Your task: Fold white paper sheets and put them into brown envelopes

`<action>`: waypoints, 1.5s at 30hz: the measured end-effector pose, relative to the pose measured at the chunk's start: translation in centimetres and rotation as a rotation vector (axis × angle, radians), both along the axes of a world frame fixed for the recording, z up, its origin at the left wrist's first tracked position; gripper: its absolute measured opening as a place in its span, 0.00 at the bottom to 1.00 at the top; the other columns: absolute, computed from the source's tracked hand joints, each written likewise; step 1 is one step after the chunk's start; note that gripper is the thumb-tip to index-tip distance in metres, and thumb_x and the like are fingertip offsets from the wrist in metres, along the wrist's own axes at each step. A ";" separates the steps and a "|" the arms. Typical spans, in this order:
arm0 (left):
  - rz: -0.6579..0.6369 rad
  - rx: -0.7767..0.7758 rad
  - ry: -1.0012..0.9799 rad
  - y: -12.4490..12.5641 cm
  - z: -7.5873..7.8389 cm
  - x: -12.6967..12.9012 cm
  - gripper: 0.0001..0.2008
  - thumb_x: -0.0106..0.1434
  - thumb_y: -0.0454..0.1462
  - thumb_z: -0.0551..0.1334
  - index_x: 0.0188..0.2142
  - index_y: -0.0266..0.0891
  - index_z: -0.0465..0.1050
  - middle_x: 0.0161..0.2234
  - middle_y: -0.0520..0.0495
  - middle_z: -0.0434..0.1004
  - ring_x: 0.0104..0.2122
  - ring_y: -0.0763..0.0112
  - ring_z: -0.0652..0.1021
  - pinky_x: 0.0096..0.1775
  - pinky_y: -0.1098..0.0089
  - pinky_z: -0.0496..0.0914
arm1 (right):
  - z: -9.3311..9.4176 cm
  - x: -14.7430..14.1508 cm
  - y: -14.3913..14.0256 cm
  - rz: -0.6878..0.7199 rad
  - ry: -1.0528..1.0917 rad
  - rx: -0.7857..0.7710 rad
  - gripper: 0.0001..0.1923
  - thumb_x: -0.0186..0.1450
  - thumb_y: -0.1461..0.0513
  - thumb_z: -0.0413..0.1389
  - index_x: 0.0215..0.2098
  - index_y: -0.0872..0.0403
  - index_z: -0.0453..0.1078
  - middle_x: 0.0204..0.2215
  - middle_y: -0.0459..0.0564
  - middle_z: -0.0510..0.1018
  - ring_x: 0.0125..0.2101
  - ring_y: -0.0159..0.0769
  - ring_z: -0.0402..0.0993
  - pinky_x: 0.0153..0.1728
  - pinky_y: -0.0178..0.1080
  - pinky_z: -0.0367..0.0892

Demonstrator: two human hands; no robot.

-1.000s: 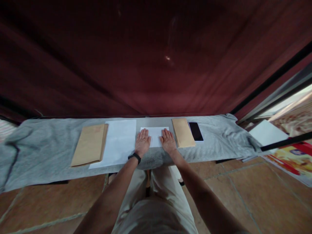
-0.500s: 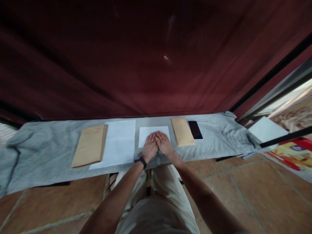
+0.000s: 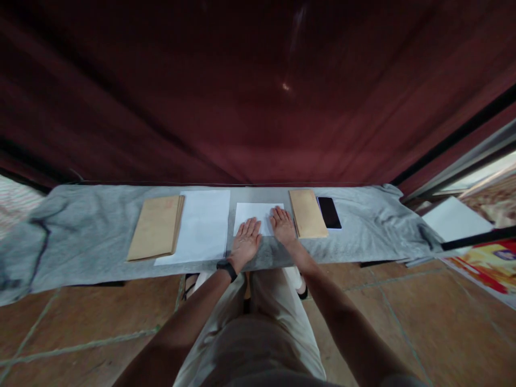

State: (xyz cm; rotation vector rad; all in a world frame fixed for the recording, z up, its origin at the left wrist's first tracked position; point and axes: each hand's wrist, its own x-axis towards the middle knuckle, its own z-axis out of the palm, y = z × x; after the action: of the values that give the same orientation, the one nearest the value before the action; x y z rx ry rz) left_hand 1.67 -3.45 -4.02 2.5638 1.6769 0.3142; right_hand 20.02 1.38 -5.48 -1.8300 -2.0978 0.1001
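Observation:
A small folded white sheet lies on a grey cloth covering a long low surface. My left hand rests flat on the sheet's near left part, fingers spread, a black band on the wrist. My right hand lies flat on the sheet's right edge. Neither hand holds anything. A stack of brown envelopes lies just right of my right hand.
A larger white paper stack and another pile of brown envelopes lie to the left. A black phone lies right of the envelopes. Dark red curtain behind. White sheets and a colourful print sit far right on the tiled floor.
My hands were apart on the sheet, came together at its middle, and have now slid apart again toward its edges. The view shifted slightly.

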 end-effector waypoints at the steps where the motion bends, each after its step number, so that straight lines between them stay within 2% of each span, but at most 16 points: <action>1: -0.020 -0.002 0.002 -0.1 0.1 0.0 0.27 0.75 0.41 0.45 0.70 0.36 0.59 0.71 0.41 0.58 0.72 0.57 0.55 0.71 0.52 0.50 | 0.1 -0.2 0.3 0.031 0.008 0.000 0.26 0.78 0.58 0.40 0.69 0.59 0.61 0.69 0.59 0.64 0.69 0.43 0.59 0.69 0.51 0.52; 3: -0.046 -0.006 0.002 -0.2 0.3 0.0 0.27 0.75 0.40 0.46 0.70 0.38 0.59 0.71 0.43 0.60 0.72 0.57 0.56 0.71 0.51 0.50 | 0.2 -0.8 0.7 0.133 0.017 -0.011 0.26 0.78 0.58 0.39 0.70 0.56 0.61 0.69 0.56 0.65 0.69 0.40 0.59 0.69 0.49 0.52; 6: -0.053 -0.014 0.007 -0.1 0.4 0.1 0.27 0.75 0.40 0.46 0.70 0.35 0.60 0.70 0.41 0.61 0.72 0.55 0.57 0.71 0.50 0.50 | 0.3 -1.7 1.1 0.241 -0.004 -0.040 0.26 0.78 0.57 0.40 0.69 0.52 0.63 0.70 0.51 0.63 0.69 0.40 0.57 0.70 0.49 0.50; 11: -0.042 -0.036 0.005 -0.3 0.4 0.0 0.28 0.74 0.40 0.47 0.70 0.36 0.59 0.71 0.42 0.59 0.72 0.56 0.56 0.71 0.51 0.49 | 0.1 -1.5 1.4 0.159 -0.038 -0.034 0.26 0.78 0.57 0.41 0.70 0.52 0.61 0.71 0.52 0.60 0.70 0.45 0.56 0.69 0.51 0.50; 15: -0.020 -0.029 -0.042 0.2 0.3 0.1 0.27 0.74 0.40 0.46 0.70 0.36 0.59 0.70 0.42 0.61 0.71 0.59 0.58 0.70 0.52 0.51 | -0.3 -0.8 1.2 0.113 -0.045 0.000 0.26 0.78 0.56 0.42 0.71 0.53 0.60 0.71 0.55 0.59 0.70 0.46 0.56 0.69 0.52 0.50; 20: -0.033 -0.040 -0.065 3.2 0.6 1.1 0.27 0.74 0.38 0.44 0.68 0.29 0.61 0.69 0.36 0.62 0.70 0.60 0.60 0.69 0.57 0.55 | -0.4 -0.7 1.0 0.111 -0.060 0.010 0.26 0.77 0.56 0.43 0.71 0.54 0.60 0.71 0.55 0.59 0.70 0.47 0.56 0.69 0.53 0.49; 25: 0.015 -0.050 -0.057 6.3 0.6 1.6 0.28 0.74 0.39 0.44 0.69 0.31 0.61 0.71 0.40 0.59 0.71 0.60 0.58 0.70 0.56 0.52 | -0.4 -0.7 1.1 0.112 -0.066 0.003 0.26 0.78 0.55 0.43 0.71 0.53 0.60 0.71 0.56 0.59 0.70 0.46 0.55 0.69 0.53 0.50; 29: 0.071 -0.024 -0.058 7.2 0.0 0.8 0.29 0.75 0.41 0.43 0.70 0.33 0.58 0.71 0.40 0.57 0.72 0.60 0.57 0.71 0.55 0.50 | -0.5 -0.7 1.2 0.102 -0.065 0.002 0.26 0.77 0.55 0.44 0.71 0.53 0.60 0.71 0.55 0.58 0.70 0.45 0.55 0.69 0.52 0.50; 33: 0.154 -0.008 -0.071 7.3 -0.7 0.0 0.29 0.75 0.42 0.43 0.71 0.35 0.57 0.71 0.41 0.58 0.72 0.60 0.55 0.71 0.54 0.50 | -0.6 -0.8 1.2 0.095 -0.066 0.005 0.26 0.77 0.55 0.44 0.71 0.52 0.60 0.71 0.54 0.58 0.70 0.44 0.56 0.70 0.51 0.49; 37: 0.220 0.008 -0.072 7.0 -1.0 -0.4 0.30 0.75 0.43 0.44 0.71 0.32 0.56 0.71 0.38 0.57 0.72 0.58 0.55 0.70 0.53 0.51 | -0.8 -0.8 1.2 0.098 -0.062 0.021 0.26 0.77 0.55 0.44 0.71 0.52 0.60 0.71 0.54 0.59 0.69 0.45 0.57 0.69 0.51 0.50; 42: 0.286 0.061 -0.073 5.5 -1.5 -0.8 0.32 0.74 0.43 0.44 0.70 0.24 0.56 0.71 0.30 0.56 0.72 0.53 0.55 0.70 0.52 0.53 | -0.7 -0.9 1.2 0.091 -0.059 0.033 0.26 0.77 0.55 0.44 0.71 0.50 0.60 0.70 0.53 0.61 0.69 0.44 0.58 0.69 0.52 0.51; 45: 0.304 0.112 -0.090 4.2 -1.9 -1.0 0.31 0.74 0.42 0.45 0.69 0.23 0.56 0.70 0.28 0.58 0.71 0.51 0.57 0.69 0.50 0.55 | -0.4 -1.0 1.1 0.087 -0.070 0.033 0.25 0.77 0.56 0.44 0.70 0.51 0.61 0.70 0.54 0.61 0.69 0.44 0.58 0.68 0.51 0.52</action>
State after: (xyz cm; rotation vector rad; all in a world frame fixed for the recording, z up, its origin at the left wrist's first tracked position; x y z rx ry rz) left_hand 0.70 0.76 -5.90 2.3194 2.0685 0.5460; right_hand 19.06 2.44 -5.84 -1.7470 -2.2135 0.0233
